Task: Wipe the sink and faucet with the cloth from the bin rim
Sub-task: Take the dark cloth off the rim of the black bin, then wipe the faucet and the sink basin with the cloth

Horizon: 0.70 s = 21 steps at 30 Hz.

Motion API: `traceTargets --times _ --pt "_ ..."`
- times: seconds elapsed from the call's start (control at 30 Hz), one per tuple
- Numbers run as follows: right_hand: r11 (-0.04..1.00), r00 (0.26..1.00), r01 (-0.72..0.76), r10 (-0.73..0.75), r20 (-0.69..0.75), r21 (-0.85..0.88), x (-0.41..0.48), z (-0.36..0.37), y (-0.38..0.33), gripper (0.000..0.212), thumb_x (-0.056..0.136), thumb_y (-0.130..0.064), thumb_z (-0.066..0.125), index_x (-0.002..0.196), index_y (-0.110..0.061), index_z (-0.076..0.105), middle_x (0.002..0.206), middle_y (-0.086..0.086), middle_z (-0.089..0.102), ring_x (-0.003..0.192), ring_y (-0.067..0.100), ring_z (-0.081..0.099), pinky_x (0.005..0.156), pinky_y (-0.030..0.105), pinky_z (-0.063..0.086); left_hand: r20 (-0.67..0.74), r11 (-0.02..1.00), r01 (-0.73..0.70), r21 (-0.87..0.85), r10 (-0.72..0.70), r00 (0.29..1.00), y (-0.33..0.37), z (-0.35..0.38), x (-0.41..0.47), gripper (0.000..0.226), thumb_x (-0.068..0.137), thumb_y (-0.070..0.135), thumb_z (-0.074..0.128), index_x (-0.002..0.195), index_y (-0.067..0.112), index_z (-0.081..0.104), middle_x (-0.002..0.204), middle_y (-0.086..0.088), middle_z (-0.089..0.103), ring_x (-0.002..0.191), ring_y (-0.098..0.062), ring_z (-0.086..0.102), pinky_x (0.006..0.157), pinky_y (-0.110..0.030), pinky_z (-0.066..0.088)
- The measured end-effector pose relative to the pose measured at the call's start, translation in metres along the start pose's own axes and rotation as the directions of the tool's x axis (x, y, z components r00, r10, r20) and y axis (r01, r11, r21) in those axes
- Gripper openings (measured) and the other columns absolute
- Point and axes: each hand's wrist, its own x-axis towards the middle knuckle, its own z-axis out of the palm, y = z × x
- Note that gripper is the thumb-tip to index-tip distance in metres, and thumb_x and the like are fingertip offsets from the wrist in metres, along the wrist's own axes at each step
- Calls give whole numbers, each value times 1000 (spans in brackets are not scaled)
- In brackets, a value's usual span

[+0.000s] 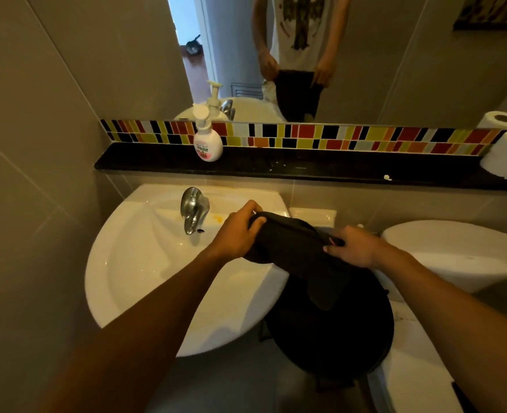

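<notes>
Over bin, hands gripping cloth

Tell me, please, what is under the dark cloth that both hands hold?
Under the dark cloth, held by the left hand and right hand, are the sink rim and a black bin. The bin's inside is too dark to see.

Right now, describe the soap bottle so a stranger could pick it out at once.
Start at the white sink and look up past the steel faucet to the black ledge under the coloured mosaic strip. The soap bottle stands at the ledge's left part, above the faucet. It is the only pump bottle there: white, rounded, with a pink label, unlike the toilet rolls at the far right.
</notes>
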Motion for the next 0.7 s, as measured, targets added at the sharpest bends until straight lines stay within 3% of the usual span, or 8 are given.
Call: traceTargets --times 0.07,0.2,0.27,0.33,0.47,0.6,0.7 --pt "974 999 -30 27 17 226 8 7 -9 18 90 -28 57 93 -16 69 87 2 67 85 16 62 72 28 44 -26 999 19 -32 -20 999 -11 -12 -1 14 95 31 51 105 21 53 99 -4 65 93 -13 63 76 -28 57" --pt "862 988 -148 151 32 484 30 22 -40 24 86 -30 55 99 -15 68 100 8 68 94 22 62 85 33 45 -67 993 94 -70 -99 993 -41 -40 5 14 93 29 56 102 19 58 93 -6 64 89 -16 64 73 -30 58" --pt "725 973 -226 195 121 651 44 29 -57 27 86 -30 53 102 -13 66 105 14 69 101 29 62 100 41 43 -58 993 108 -43 -110 992 -57 -50 9 14 93 24 55 103 15 59 93 -8 65 90 -18 64 75 -32 57" --pt "542 971 -236 166 172 806 59 38 -73 28 87 -28 51 106 -12 63 111 18 68 106 32 62 105 44 40 -55 993 116 -37 -118 991 -73 -58 15 14 93 21 54 103 13 60 89 -5 64 89 -19 63 76 -30 55" --pt "332 975 -188 179 134 924 90 52 -100 26 88 -26 49 109 -14 59 105 15 66 102 29 61 90 39 46 -130 984 175 17 -172 977 -112 -66 23 18 93 24 55 110 19 57 93 3 64 86 -9 59 71 -21 47" --pt "327 956 -168 284 72 930 128 65 -119 22 89 -29 49 102 -14 58 107 14 62 105 27 58 93 39 44 -192 957 212 197 -174 966 -154 -77 19 18 93 27 52 107 20 61 85 -3 69 73 -16 62 72 -33 53" --pt "419 933 -136 359 -27 898 156 74 -134 25 91 -31 48 102 -13 60 108 13 63 106 28 58 95 40 45 -148 946 88 311 -43 988 -174 -91 17 18 92 26 51 100 18 65 73 0 64 62 -15 58 62 -30 51"
